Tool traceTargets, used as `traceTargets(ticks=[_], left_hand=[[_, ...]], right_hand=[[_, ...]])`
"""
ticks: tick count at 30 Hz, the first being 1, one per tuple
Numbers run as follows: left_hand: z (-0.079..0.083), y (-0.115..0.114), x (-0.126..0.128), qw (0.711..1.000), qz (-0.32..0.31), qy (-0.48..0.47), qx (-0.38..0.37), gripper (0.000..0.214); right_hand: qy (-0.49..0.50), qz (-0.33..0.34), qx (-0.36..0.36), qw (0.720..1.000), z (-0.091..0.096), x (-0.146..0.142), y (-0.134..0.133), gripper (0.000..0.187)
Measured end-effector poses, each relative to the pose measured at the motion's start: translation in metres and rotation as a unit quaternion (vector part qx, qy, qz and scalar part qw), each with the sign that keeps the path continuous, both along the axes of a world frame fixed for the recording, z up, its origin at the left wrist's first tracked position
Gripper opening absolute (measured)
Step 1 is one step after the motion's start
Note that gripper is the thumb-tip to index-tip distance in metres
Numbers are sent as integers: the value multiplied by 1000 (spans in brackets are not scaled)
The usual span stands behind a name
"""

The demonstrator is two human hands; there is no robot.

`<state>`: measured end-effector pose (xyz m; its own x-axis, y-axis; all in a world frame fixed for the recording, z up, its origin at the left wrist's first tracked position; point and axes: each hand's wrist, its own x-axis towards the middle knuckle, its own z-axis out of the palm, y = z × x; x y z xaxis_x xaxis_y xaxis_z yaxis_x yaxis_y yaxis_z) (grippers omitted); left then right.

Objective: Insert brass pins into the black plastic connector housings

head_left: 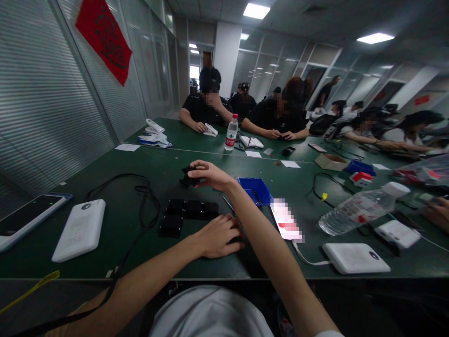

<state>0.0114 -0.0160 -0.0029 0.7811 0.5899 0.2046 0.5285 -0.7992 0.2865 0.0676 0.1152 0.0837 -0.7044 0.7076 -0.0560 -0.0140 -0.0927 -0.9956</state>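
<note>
My right hand (210,175) reaches across my left forearm's side of the table, its fingers closed on a small black part (189,176) with an uneven outline. Nearer to me, my left hand (220,236) lies palm down on the green table with its fingers spread. Several black square blocks (192,209) sit in a row just beyond it, and one more black block (170,225) stands in front of the row's left end. A thin metal rod (229,204) lies beside my left fingertips, partly hidden by my right forearm. Just right of that forearm is a blue tray (259,199).
A lit phone (286,220) is cabled to a white power bank (356,258). A large water bottle (363,208) leans at the right. Another white power bank (80,229), a phone (31,215) and a black cable (143,189) lie left. Two people sit opposite, behind a red-capped bottle (231,133).
</note>
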Motion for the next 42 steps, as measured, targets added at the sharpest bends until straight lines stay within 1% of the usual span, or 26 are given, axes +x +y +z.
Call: traceTargets(ticks=[2, 4, 6, 8, 9, 11, 12, 14, 17, 20, 22, 24, 26, 29, 31, 35, 39, 40, 42], left_hand=[[0, 0, -1, 1000, 1, -6, -3, 31], [1, 0, -1, 1000, 5, -11, -3, 29], [0, 0, -1, 1000, 6, -22, 6, 27], [-1, 0, -1, 999, 2, -33, 16, 26], [-2, 0, -1, 999, -1, -36, 19, 25], [-3, -2, 0, 999, -10, -38, 24, 25], [-4, -2, 0, 999, -16, -41, 27, 24], [-6, -4, 1, 997, -35, -56, 30, 21], [-8, -8, 3, 992, -76, -96, 40, 18], [-9, -11, 5, 979, -99, -148, 97, 13], [-8, -12, 5, 958, -100, -207, 170, 16], [-6, -13, 4, 924, -88, -280, 245, 24], [-2, -14, 2, 903, -58, -324, 278, 30], [3, -13, 0, 898, -31, -329, 291, 32], [4, -12, -1, 895, -14, -336, 293, 34], [3, -10, -3, 888, 11, -350, 299, 35], [4, -7, -4, 883, 42, -362, 295, 34], [4, -7, -4, 885, 48, -363, 288, 32], [4, -5, -4, 892, 65, -361, 264, 26]], right_hand=[[32, 29, -10, 999, 9, 1, -14, 52], [44, 53, 5, 998, 16, 6, -26, 53], [19, 61, 55, 996, 21, 18, -37, 52], [-43, 44, 133, 989, 25, 36, -46, 51], [-85, 29, 179, 980, 25, 47, -50, 51], [-169, -6, 268, 948, 23, 70, -58, 51], [-203, -17, 295, 934, 21, 81, -63, 49], [-250, -38, 316, 915, 15, 101, -71, 48], [-293, -80, 325, 896, 3, 123, -86, 47], [-330, -123, 310, 883, -8, 140, -101, 46], [-334, -136, 303, 882, -15, 150, -110, 45], [-329, -142, 286, 888, -22, 158, -118, 48], [-332, -144, 280, 889, -29, 163, -125, 47], [-336, -131, 280, 889, -40, 162, -133, 47], [-341, -118, 284, 889, -48, 156, -136, 49], [-315, -121, 297, 893, -61, 142, -141, 56], [-290, -144, 293, 900, -68, 135, -145, 67], [-282, -154, 289, 902, -68, 135, -146, 67], [-259, -181, 278, 907, -68, 136, -147, 61]])
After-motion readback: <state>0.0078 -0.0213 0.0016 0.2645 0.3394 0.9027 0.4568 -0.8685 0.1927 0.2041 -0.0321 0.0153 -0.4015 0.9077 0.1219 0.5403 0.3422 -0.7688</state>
